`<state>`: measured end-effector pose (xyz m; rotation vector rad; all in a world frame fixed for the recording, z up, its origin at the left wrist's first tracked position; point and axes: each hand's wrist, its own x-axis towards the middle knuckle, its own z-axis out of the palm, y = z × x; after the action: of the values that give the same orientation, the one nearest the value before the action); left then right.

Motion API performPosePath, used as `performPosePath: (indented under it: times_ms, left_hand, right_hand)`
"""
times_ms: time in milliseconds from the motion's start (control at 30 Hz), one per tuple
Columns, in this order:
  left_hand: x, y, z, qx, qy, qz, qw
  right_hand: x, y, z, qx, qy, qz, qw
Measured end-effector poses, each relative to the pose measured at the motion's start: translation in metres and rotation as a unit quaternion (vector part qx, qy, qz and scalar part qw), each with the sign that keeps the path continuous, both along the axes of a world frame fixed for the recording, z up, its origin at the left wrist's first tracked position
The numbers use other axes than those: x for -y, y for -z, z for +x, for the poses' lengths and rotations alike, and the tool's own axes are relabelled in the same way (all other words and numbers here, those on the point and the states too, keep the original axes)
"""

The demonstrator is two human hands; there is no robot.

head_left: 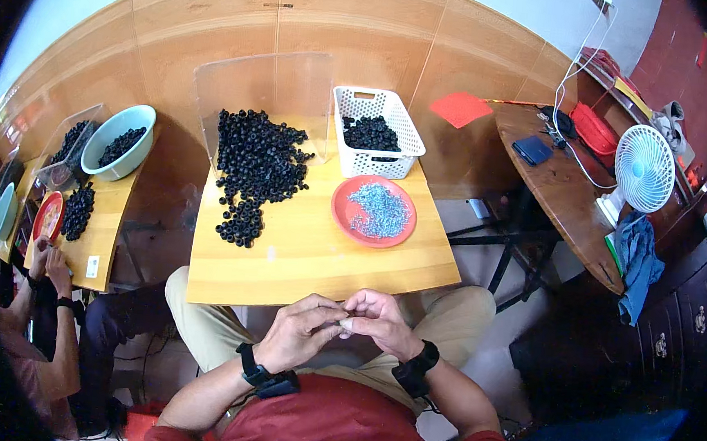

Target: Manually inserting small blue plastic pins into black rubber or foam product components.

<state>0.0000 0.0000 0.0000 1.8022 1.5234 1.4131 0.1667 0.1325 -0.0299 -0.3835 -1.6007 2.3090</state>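
Note:
My left hand [302, 329] and my right hand [381, 324] meet over my lap, just off the front edge of the wooden table [317, 275]. Both have their fingers pinched together at the tips. Whatever lies between them is too small or too hidden to make out. Ahead on the tabletop spreads a heap of small black ring-like parts [255, 156]. To its right sits a red plate [342, 222] with many tiny silvery-blue pieces [380, 209] on it. Behind the plate stands a white perforated basket [396, 169] that holds more of the black parts.
A clear upright panel [215, 88] stands behind the heap. At far left a co-worker's hands [51, 261] are at a similar table with a pale green basin [140, 148]. On the right, a brown table [549, 185] bears a white fan [644, 169], a dark blue wallet [532, 149] and a hanging blue cloth [636, 265].

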Motion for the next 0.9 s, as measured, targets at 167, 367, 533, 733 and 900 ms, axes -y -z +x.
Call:
performPosePath:
  times_ms: [167, 367, 533, 733, 900]
  left_hand:
    - [-0.002, 0.003, -0.002, 0.008, -0.021, -0.019, 1.000]
    - [-0.003, 0.008, 0.001, 0.030, -0.062, -0.047, 0.996]
    - [-0.011, 0.018, -0.005, 0.060, -0.115, -0.062, 0.990]
    - [-0.015, 0.035, -0.027, 0.114, -0.162, -0.093, 0.976]
    - [-0.025, 0.041, -0.044, 0.145, -0.163, -0.098, 0.971]
  right_hand:
    - [0.000, 0.007, -0.004, 0.013, -0.003, 0.027, 1.000]
    - [-0.004, 0.010, -0.008, 0.023, 0.006, 0.052, 0.998]
    - [-0.013, 0.020, -0.014, 0.031, 0.010, 0.066, 0.997]
    - [-0.047, 0.019, -0.028, 0.070, 0.047, 0.176, 0.981]
    - [-0.102, 0.006, -0.043, 0.177, 0.132, 0.345, 0.912]
